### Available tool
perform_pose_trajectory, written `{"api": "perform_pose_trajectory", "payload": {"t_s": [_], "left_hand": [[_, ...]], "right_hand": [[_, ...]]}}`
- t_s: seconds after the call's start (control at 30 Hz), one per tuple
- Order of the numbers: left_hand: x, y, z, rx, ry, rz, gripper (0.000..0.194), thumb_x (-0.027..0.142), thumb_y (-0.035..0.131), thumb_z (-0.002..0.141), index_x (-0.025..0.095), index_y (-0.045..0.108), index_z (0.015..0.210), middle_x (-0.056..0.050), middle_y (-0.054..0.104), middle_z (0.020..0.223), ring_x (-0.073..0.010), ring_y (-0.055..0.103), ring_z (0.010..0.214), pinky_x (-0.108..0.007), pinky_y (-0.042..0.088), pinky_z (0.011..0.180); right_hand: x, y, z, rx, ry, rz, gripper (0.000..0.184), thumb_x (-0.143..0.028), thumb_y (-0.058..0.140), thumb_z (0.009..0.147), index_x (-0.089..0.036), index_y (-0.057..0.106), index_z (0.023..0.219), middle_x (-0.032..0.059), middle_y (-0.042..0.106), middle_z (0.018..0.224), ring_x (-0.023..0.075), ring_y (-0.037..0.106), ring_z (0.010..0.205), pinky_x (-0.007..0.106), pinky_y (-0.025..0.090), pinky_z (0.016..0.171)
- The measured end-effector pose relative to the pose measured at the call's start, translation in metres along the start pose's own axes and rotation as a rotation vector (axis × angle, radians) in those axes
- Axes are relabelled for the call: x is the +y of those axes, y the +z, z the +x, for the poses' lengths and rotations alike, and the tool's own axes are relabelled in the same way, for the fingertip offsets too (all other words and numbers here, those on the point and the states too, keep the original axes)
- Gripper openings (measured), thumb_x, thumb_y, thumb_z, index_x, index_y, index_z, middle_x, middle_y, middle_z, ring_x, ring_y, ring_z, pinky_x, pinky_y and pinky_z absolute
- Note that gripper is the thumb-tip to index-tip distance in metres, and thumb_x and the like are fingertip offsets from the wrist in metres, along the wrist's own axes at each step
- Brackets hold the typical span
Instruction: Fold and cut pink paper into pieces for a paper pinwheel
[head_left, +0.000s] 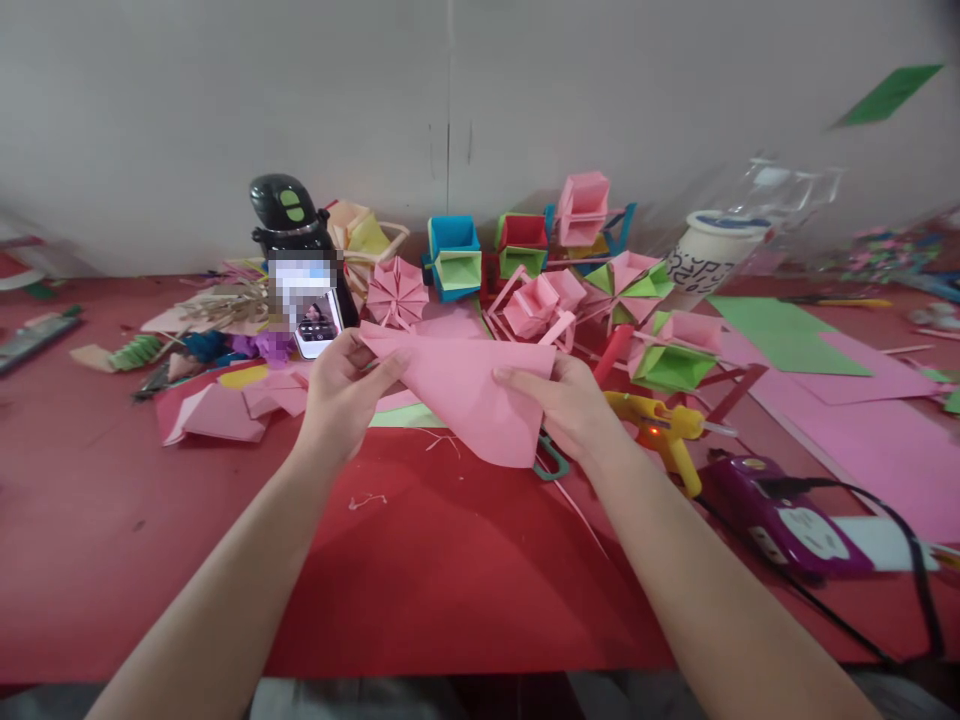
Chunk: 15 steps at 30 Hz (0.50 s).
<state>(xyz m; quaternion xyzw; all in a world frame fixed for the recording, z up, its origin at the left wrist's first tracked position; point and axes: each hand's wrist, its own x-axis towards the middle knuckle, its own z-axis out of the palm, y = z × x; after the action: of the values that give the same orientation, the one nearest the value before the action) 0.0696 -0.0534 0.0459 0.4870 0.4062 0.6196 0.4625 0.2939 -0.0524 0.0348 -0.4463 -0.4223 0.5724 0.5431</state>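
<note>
A sheet of pink paper [472, 390] is held up between my two hands over the red table, its lower part curving down. My left hand [349, 390] pinches its left corner between thumb and fingers. My right hand [566, 395] grips the right edge, with the thumb lying on the near face. Partly hidden behind the right hand are the teal handles of what look like scissors [553, 460]. Just beyond the sheet lie a folded pink paper fan wheel [397, 292] and a pink folded paper piece [534, 305].
A yellow glue gun [664, 430] with a glowing red light lies to the right, beside a purple power strip [787, 515] and its black cable. A phone [316, 325] leans on a black figure [289, 215]. Folded paper boxes [454, 255] line the back, near a white jar [709, 255].
</note>
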Motion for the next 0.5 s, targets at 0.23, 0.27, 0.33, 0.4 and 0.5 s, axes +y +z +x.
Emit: {"api": "perform_pose_trajectory", "payload": {"t_s": [0.23,0.27,0.33,0.4,0.5], "left_hand": [[-0.0006,-0.0024,0.0004,-0.046,-0.010,0.025,0.040,0.027,0.081,0.074,0.018,0.056,0.104,-0.003,0.071,0.086,-0.0185,0.071,0.079,-0.036,0.064,0.072],[-0.0008,-0.0031,0.0005,-0.053,0.004,0.035,0.046,0.026,0.081,0.073,0.020,0.055,0.111,-0.003,0.071,0.087,-0.0190,0.071,0.080,-0.036,0.064,0.071],[-0.0010,-0.0046,0.0006,-0.064,0.049,0.063,0.064,0.026,0.082,0.072,0.024,0.050,0.128,-0.004,0.071,0.093,-0.0201,0.071,0.083,-0.035,0.064,0.071],[-0.0014,-0.0058,0.0005,-0.082,0.088,0.101,0.071,0.026,0.081,0.073,0.026,0.047,0.135,-0.005,0.070,0.100,-0.0205,0.071,0.086,-0.035,0.065,0.070],[-0.0029,-0.0069,0.0005,-0.108,0.108,0.166,0.050,0.027,0.078,0.076,0.022,0.059,0.121,-0.007,0.069,0.105,-0.0193,0.070,0.086,-0.034,0.065,0.071]], "right_hand": [[0.0019,-0.0015,0.0005,-0.025,-0.046,-0.073,0.038,-0.031,0.090,0.062,-0.020,0.076,0.096,0.0074,0.078,0.095,0.0244,0.071,0.084,0.038,0.057,0.075],[0.0020,-0.0014,0.0008,-0.003,-0.061,-0.082,0.037,-0.033,0.090,0.062,-0.020,0.076,0.094,0.0068,0.077,0.093,0.0237,0.071,0.082,0.037,0.057,0.073],[0.0018,-0.0013,0.0016,0.045,-0.086,-0.098,0.033,-0.037,0.089,0.063,-0.020,0.075,0.088,0.0054,0.077,0.088,0.0220,0.070,0.078,0.035,0.056,0.070],[0.0016,-0.0015,0.0023,0.081,-0.099,-0.113,0.031,-0.039,0.089,0.063,-0.020,0.074,0.083,0.0042,0.076,0.085,0.0205,0.068,0.074,0.034,0.054,0.067],[0.0012,-0.0023,0.0028,0.101,-0.099,-0.124,0.030,-0.039,0.088,0.063,-0.020,0.073,0.081,0.0030,0.075,0.082,0.0193,0.067,0.072,0.033,0.052,0.065]]}}
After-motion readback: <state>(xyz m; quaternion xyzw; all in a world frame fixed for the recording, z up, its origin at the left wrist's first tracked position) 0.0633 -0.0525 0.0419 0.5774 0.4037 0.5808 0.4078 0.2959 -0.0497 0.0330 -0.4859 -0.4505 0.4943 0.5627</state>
